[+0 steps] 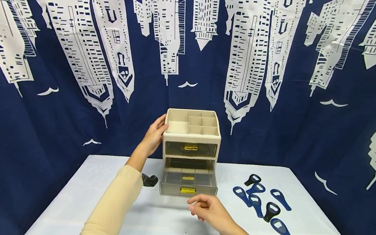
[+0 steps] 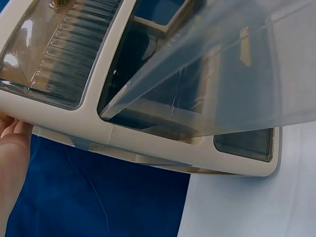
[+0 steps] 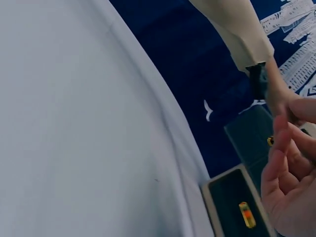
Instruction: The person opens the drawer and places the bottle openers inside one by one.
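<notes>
A cream desktop drawer organizer (image 1: 192, 136) stands at the back of the table, with open compartments on top. Its upper smoky drawer is shut, while the clear middle drawer (image 1: 188, 189) with a gold handle is pulled out. Through it a lower gold handle shows. My left hand (image 1: 154, 135) rests against the organizer's left side near the top rim; in the left wrist view only part of that hand (image 2: 14, 148) appears at the edge. My right hand (image 1: 210, 211) hovers just in front of the pulled-out drawer, fingers loosely curled, holding nothing.
Several blue and black bottle openers (image 1: 255, 203) lie scattered on the white table (image 1: 165, 227) to the right. A black object with small holes (image 1: 149, 180) lies left of the organizer, partly hidden by my left sleeve. A dark blue patterned curtain (image 1: 196, 96) hangs behind.
</notes>
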The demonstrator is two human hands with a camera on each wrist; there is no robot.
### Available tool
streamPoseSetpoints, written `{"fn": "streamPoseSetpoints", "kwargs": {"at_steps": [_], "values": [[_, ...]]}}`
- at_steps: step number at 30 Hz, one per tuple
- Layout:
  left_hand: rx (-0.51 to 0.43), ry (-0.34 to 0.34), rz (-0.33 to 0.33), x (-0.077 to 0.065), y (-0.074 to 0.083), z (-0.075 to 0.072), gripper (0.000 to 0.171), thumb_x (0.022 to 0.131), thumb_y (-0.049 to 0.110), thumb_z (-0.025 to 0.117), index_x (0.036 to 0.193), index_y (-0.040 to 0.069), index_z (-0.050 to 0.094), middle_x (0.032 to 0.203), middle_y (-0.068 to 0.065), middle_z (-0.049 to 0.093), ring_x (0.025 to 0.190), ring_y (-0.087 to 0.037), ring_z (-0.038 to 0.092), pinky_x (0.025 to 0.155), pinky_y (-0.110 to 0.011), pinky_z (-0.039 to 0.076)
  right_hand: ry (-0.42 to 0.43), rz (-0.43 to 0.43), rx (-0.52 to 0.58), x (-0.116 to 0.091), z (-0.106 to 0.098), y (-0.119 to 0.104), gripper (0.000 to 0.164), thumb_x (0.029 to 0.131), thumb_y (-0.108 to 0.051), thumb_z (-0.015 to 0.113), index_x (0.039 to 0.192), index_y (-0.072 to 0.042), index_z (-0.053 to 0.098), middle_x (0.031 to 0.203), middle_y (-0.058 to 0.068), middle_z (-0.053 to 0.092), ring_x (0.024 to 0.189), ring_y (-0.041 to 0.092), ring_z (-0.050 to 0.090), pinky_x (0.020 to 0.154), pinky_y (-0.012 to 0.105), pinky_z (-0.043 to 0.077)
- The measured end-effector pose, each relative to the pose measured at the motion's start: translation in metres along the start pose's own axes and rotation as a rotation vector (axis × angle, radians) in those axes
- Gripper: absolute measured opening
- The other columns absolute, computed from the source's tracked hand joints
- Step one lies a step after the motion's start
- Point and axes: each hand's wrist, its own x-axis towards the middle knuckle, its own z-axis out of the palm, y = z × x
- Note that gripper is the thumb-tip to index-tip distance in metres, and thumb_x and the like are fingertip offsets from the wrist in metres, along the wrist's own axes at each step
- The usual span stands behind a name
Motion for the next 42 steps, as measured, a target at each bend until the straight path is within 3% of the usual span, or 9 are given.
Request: {"fn": "streamPoseSetpoints", "kwargs": {"at_steps": [5,8,13,19,25,34,42], "values": [[0.005,-0.005,-0.011,-0.002,0.001,0.0,0.059,0.112,0.007,0.044,0.165,0.007,0.02,0.169,-0.014,0.021,0.151,-0.029,0.026,0.118,-0.051,0.029,-0.041,-0.075,-0.074,-0.005,-0.017,-0.017,0.029,0.099,-0.015,0.072,0.121,0.004,0.068,0.09,0.005,0.069,0.071,0.013,0.058,0.063,0.024,0.048],[0.01,-0.014,-0.016,-0.002,0.001,-0.002,0.059,0.112,0.008,0.043,0.165,0.006,0.019,0.169,-0.014,0.02,0.151,-0.029,0.027,0.118,-0.051,0.03,-0.005,-0.12,-0.126,-0.006,-0.031,-0.03,0.031,0.099,-0.013,0.072,0.122,0.008,0.066,0.093,0.008,0.069,0.074,0.014,0.06,0.065,0.025,0.05],[0.0,-0.02,0.0,0.0,0.003,-0.002,0.058,0.112,0.007,0.042,0.165,0.005,0.018,0.169,-0.016,0.02,0.151,-0.03,0.026,0.118,-0.052,0.029,0.081,-0.177,-0.287,-0.004,-0.062,-0.051,0.029,0.099,-0.014,0.072,0.121,0.005,0.068,0.099,0.016,0.07,0.081,0.02,0.064,0.07,0.029,0.053],[-0.012,-0.018,-0.008,0.0,0.005,0.0,0.058,0.112,0.007,0.042,0.165,0.006,0.018,0.169,-0.015,0.02,0.152,-0.029,0.026,0.118,-0.05,0.029,0.11,-0.188,-0.503,0.003,-0.097,-0.06,0.033,0.098,-0.024,0.074,0.125,-0.004,0.069,0.098,0.005,0.068,0.086,0.026,0.067,0.072,0.033,0.055],[-0.026,-0.016,-0.011,-0.001,0.003,0.0,0.058,0.112,0.006,0.041,0.165,0.006,0.018,0.17,-0.015,0.019,0.152,-0.029,0.024,0.12,-0.05,0.026,0.099,-0.146,-0.501,0.013,-0.127,-0.049,0.04,0.1,-0.024,0.072,0.133,-0.003,0.064,0.106,0.007,0.068,0.095,0.027,0.066,0.08,0.039,0.056],[-0.044,-0.032,0.009,-0.005,0.001,0.002,0.059,0.112,0.004,0.041,0.165,0.004,0.015,0.17,-0.015,0.018,0.152,-0.029,0.024,0.119,-0.05,0.027,0.227,-0.016,-0.483,0.024,-0.165,-0.006,0.044,0.1,-0.023,0.073,0.134,0.001,0.063,0.113,0.011,0.068,0.096,0.023,0.066,0.077,0.04,0.052],[-0.066,-0.029,0.006,-0.003,0.003,0.002,0.061,0.111,0.001,0.042,0.165,0.003,0.015,0.169,-0.017,0.017,0.153,-0.029,0.022,0.12,-0.048,0.026,0.205,0.019,-0.514,0.029,-0.189,0.029,0.044,0.097,-0.018,0.074,0.131,0.006,0.063,0.112,0.011,0.068,0.095,0.024,0.066,0.081,0.039,0.054]]}}
